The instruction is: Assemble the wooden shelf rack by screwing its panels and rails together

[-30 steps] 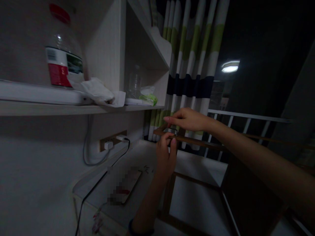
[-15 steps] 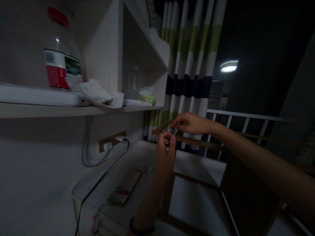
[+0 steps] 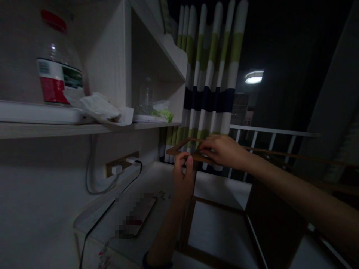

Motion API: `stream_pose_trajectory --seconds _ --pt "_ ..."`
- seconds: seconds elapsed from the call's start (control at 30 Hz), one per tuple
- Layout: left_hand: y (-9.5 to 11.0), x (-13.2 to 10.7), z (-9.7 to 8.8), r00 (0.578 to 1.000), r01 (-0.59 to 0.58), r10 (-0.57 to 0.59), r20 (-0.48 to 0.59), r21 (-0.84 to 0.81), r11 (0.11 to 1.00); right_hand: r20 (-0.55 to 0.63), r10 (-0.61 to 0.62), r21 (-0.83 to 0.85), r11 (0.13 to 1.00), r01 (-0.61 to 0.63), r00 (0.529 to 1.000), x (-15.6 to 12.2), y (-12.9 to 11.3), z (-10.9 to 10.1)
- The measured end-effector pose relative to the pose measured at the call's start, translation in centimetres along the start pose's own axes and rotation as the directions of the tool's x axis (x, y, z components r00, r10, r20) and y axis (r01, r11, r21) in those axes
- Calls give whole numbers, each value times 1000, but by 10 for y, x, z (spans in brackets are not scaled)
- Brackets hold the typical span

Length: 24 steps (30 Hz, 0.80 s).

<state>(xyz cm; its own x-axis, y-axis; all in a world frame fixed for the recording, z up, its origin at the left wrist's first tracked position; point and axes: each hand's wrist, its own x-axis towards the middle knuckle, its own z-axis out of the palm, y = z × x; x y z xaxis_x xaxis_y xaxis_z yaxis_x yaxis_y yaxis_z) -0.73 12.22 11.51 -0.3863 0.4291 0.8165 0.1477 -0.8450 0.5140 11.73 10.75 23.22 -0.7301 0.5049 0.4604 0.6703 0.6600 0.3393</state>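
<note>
A brown wooden frame (image 3: 179,148) stands over a white surface, and its top corner is at mid-picture. My left hand (image 3: 183,175) reaches up from below with thumb and fingers pinched at that corner on a small dark piece I cannot make out. My right hand (image 3: 223,151) comes in from the right, its fingers curled and pinched on the frame's top bar beside the left fingertips. The room is dark and what sits between the fingertips is too small to name.
A white shelf (image 3: 84,129) at the left carries a large clear bottle with a red cap (image 3: 54,61), crumpled paper (image 3: 97,108) and a green packet (image 3: 162,114). A wall socket with plugs (image 3: 120,166) and cables sits below. A blurred flat object (image 3: 134,215) lies on the white surface. Striped curtain (image 3: 209,82) and white railing (image 3: 269,136) behind.
My right hand has lowered from a stretched-out pose above the frame's corner to a pinch on the top bar. The view has drifted a little to the right; my left hand stays at the corner.
</note>
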Motion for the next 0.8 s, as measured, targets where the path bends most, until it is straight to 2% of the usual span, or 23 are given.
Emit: stream_pose_trajectory --seconds 0.13,0.27,0.4,0.6,0.8 --pt "1 -1 0 1000 -5 5 -7 30 1000 -32 -52 -181 982 45 998 -5 -10 -2" --pt "0 -1 -1 1000 -20 19 10 49 999 -48 -86 -272 960 69 995 -8 -16 -4" --pt "-2 -3 0 999 -40 40 13 34 999 -42 -102 -295 952 85 994 -11 -22 -7" --pt "-4 -4 0 999 -15 15 41 -3 1000 41 -110 -313 942 118 993 -12 -32 -20" --pt "-6 -4 0 999 -10 10 47 4 1000 147 -104 -239 961 138 984 -6 -33 -32"
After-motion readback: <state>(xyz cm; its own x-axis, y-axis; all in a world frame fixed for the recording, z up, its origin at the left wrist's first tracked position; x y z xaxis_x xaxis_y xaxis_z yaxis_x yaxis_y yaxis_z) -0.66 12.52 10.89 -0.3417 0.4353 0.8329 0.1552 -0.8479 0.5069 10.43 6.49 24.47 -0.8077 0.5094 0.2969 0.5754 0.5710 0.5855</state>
